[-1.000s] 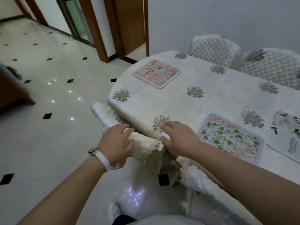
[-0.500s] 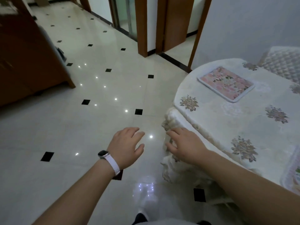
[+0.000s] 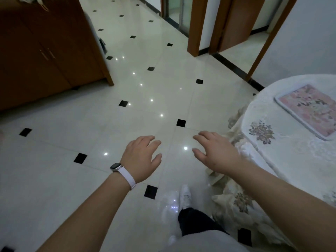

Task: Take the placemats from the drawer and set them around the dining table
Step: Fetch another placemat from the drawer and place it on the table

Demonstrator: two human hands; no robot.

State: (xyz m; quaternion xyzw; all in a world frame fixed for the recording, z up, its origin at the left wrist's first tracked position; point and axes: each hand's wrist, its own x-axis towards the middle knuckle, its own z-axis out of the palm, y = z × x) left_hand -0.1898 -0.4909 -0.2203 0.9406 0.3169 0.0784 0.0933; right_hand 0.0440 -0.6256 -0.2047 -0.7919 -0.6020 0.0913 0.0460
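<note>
My left hand [image 3: 142,157], with a watch on its wrist, hovers over the tiled floor, fingers spread and holding nothing. My right hand [image 3: 215,153] is beside it, also spread and empty, just left of the table's hanging cloth. The dining table [image 3: 291,160], covered in a pale flowered cloth, fills the right edge of the view. One pink floral placemat [image 3: 309,110] lies flat on it near the far end. No drawer shows as open.
A brown wooden cabinet [image 3: 45,51] with two door handles stands at the upper left. Glossy white floor [image 3: 145,97] with black diamond tiles lies between cabinet and table. Wooden door frames [image 3: 198,26] stand at the back. My white shoe [image 3: 184,196] is below my hands.
Both hands have left the table's edge and cloth and now hover over the floor. The view has swung left, away from the table and toward the cabinet.
</note>
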